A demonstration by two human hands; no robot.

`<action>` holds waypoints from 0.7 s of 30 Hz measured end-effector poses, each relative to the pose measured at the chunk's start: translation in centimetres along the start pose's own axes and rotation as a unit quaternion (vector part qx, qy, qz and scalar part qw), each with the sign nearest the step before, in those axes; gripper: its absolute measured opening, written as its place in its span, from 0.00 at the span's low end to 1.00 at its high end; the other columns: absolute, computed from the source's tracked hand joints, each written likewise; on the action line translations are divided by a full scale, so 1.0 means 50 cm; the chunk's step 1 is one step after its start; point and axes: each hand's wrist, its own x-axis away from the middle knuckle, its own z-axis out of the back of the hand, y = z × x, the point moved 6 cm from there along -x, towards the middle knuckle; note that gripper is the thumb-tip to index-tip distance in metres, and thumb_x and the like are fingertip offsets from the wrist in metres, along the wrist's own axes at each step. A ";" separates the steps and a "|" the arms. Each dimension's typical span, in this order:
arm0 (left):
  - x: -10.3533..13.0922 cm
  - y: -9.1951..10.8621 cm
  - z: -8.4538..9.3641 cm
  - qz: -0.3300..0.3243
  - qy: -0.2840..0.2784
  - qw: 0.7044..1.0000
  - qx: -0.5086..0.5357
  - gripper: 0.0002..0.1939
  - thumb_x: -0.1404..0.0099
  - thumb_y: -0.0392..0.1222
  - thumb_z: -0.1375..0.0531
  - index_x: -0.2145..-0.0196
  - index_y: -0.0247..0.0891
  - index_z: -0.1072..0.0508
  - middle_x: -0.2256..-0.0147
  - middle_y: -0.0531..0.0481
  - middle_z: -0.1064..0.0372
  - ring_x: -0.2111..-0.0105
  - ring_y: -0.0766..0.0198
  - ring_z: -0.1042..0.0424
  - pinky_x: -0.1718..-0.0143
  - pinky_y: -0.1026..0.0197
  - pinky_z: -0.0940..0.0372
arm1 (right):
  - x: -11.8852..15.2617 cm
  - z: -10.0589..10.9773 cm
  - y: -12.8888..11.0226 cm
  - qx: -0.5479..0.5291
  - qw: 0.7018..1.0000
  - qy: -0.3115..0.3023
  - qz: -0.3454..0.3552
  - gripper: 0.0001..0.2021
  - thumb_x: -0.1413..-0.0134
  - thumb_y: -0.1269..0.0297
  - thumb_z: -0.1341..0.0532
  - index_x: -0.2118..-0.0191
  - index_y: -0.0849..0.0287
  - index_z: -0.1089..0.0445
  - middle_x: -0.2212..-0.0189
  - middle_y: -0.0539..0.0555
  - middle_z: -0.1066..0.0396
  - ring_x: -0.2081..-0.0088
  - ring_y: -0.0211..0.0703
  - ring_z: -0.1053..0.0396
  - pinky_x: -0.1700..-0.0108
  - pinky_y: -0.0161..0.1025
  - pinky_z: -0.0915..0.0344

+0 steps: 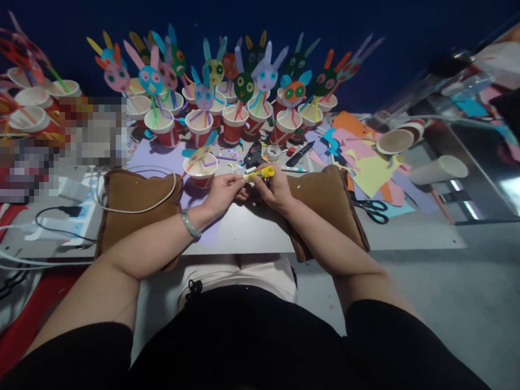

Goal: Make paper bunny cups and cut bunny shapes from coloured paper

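My left hand (225, 192) and my right hand (276, 187) meet over the front of the table. Between them is a slim yellow and white tube (260, 174), marker-like, though its exact kind is unclear. The right fingers wrap around its yellow part, while the left fingertips pinch its white end. Just left of my hands stands a red and white paper cup (201, 169) with a paper rabbit head (199, 157) leaning over its rim. Behind the hands lie a black glue gun (254, 155), a roll of tape (274, 153), a black pen (299, 154) and a white marker (294, 169).
Several paper cups with rabbit heads on straws, such as one cup (160, 127), line the back. Brown cushions (138, 208) (329, 208) lie under both forearms. Coloured paper scraps (369, 176) and black scissors (372, 210) are at right; a power strip (83, 211) and white cables are at left.
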 end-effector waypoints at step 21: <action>0.001 0.003 0.006 -0.014 0.022 1.000 -0.006 0.12 0.43 0.42 0.30 0.69 0.30 0.24 0.73 0.50 0.23 0.79 0.70 0.26 0.76 0.68 0.29 | -0.002 0.013 0.000 0.007 0.999 0.041 -0.018 0.21 0.29 0.41 0.49 0.54 0.54 0.32 0.58 0.59 0.27 0.55 0.51 0.30 0.47 0.53 0.32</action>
